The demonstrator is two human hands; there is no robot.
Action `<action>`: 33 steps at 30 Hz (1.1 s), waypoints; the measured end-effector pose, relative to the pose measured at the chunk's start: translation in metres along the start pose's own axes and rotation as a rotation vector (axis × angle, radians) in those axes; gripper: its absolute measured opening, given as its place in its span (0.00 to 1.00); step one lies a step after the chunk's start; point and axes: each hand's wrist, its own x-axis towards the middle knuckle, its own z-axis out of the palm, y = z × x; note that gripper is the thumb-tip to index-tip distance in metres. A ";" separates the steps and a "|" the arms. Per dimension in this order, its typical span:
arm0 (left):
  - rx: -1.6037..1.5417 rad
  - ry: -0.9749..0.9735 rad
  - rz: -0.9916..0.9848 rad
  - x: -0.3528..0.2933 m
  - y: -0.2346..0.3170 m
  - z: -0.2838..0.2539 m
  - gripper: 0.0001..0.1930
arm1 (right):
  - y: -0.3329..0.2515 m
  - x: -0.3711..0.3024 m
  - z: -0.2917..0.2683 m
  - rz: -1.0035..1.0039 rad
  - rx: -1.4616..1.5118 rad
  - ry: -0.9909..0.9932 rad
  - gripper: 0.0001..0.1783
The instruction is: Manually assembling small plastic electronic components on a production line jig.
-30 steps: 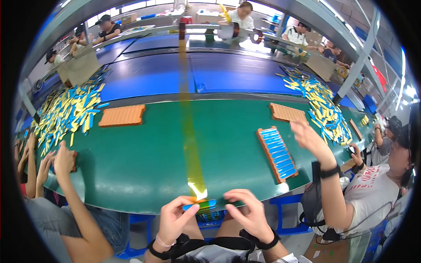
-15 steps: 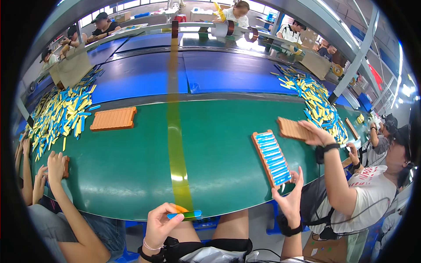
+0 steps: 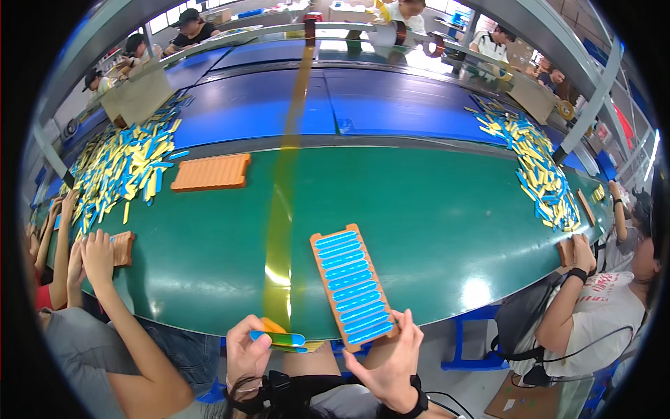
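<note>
My left hand (image 3: pixel 249 353) is closed near the front edge of the table, pinching a few flat, rounded strips (image 3: pixel 279 340). The uppermost is blue, and yellow or orange edges show beside it. My right hand (image 3: pixel 387 359) grips the near end of an orange-brown grooved tray (image 3: pixel 317 255), its thumb on one side and fingers on the other. Blue strips (image 3: pixel 349 276) lie side by side across the tray's grooves. The tray rests tilted on the green table, its near end reaching past the front edge.
An orange grooved tray (image 3: pixel 211 172) lies at the far left. Heaps of blue and yellow strips stand left (image 3: pixel 125 164) and right (image 3: pixel 541 171). An amber see-through tape (image 3: pixel 283 209) crosses the view. Co-workers at both sides handle trays (image 3: pixel 123 249).
My right hand has moved left with the filled tray, toward my left hand. The right-hand co-worker's tray has gone from beside it to the table's right edge. My left hand still holds the strips.
</note>
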 end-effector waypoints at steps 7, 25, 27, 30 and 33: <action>0.165 -0.030 -0.015 -0.005 -0.002 0.013 0.00 | -0.018 0.022 -0.008 -0.096 0.236 -0.177 0.30; 1.413 -0.116 0.362 0.008 -0.037 0.046 0.47 | 0.023 0.040 -0.034 0.574 1.008 -0.259 0.08; 1.414 -0.151 0.364 0.012 -0.035 0.048 0.47 | 0.018 0.042 -0.034 0.588 0.940 -0.232 0.08; 1.394 -0.228 0.283 0.021 -0.029 0.054 0.49 | 0.017 0.044 -0.031 0.594 0.892 -0.257 0.08; 1.402 -0.258 0.185 0.029 -0.027 0.060 0.51 | 0.020 0.045 -0.029 0.622 0.861 -0.292 0.09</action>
